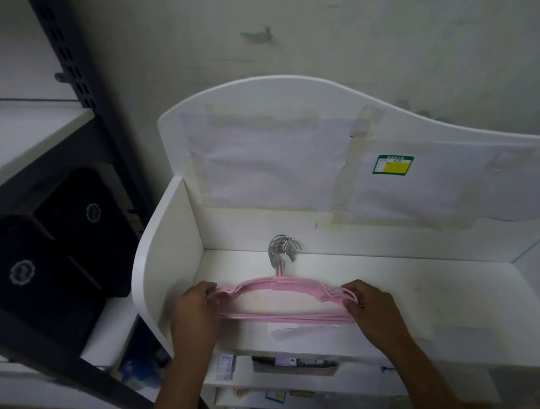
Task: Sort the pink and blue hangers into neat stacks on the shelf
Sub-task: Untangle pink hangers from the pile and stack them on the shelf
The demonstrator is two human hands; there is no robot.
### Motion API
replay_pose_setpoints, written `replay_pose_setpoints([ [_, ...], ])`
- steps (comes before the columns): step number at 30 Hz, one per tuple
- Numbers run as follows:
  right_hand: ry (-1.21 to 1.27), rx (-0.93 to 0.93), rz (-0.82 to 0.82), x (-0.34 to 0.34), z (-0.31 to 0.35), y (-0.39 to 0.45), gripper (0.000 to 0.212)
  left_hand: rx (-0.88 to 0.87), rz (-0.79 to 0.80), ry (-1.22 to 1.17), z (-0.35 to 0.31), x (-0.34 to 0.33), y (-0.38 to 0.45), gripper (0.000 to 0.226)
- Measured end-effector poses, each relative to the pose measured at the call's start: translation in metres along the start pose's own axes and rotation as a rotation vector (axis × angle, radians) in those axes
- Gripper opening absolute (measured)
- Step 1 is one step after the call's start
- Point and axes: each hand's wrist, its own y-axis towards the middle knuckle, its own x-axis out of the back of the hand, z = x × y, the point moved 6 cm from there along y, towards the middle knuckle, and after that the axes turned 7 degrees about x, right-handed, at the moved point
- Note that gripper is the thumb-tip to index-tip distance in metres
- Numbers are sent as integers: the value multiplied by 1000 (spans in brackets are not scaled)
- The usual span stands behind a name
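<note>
A stack of pink hangers (281, 297) lies flat on the top level of the white shelf (451, 289), in its left half, with the two hands at its two ends. The left hand (194, 310) is at the left end of the stack and the right hand (374, 306) is at the right end, so the stack lies between them and is touched by both. The grip of the left hand is closed on the stack: its fingers (209, 292) curl around the left shoulder of the hangers. The grip of the right hand is also closed on the stack, with the fingertips pinching the right tips of the hangers together. The hangers lie one on top of another, almost aligned, though at the right end the tips are a little spread. Their metal hooks (282, 247) point away from the person and are bunched together close to the back panel (255, 133) of the shelf. On this back panel there are taped papers and a green and yellow label (392, 164). To the left of the white shelf stands a dark metal rack (84, 73) with black boxes (48, 245) on it.
</note>
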Motion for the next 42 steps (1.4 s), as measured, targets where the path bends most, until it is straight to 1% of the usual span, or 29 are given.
replay_pose_setpoints([
  [4,-79,16,38,-1,3,6,16,13,-6,38,-2,-1,6,24],
  [8,-129,9,35,-2,7,13,21,18,2,80,-2,-4,10,39],
  [12,-174,9,23,-5,9,13,18,15,-11,98,0,-7,12,46],
  [17,-192,14,6,-3,13,14,15,25,-22,123,3,-10,17,42],
  [19,-264,21,12,-2,14,14,15,23,-14,126,3,-11,19,42],
  [22,-381,21,-20,3,16,10,25,25,15,110,2,-12,19,44],
  [24,-420,25,-28,6,18,8,25,28,37,80,1,-14,18,39],
  [27,-398,48,-11,3,19,10,25,28,71,71,1,-16,21,34],
  [30,-326,83,28,-5,22,13,30,38,110,58,2,-17,26,28],
  [33,-365,98,5,-8,28,15,22,16,136,86,1,-18,30,23],
  [37,-411,71,11,-11,27,19,18,-19,143,142,1,-22,32,43],
  [40,-376,72,0,-11,27,20,15,-29,133,142,3,-24,34,42],
  [42,-379,71,31,-12,26,22,12,-43,127,113,3,-24,35,40],
])
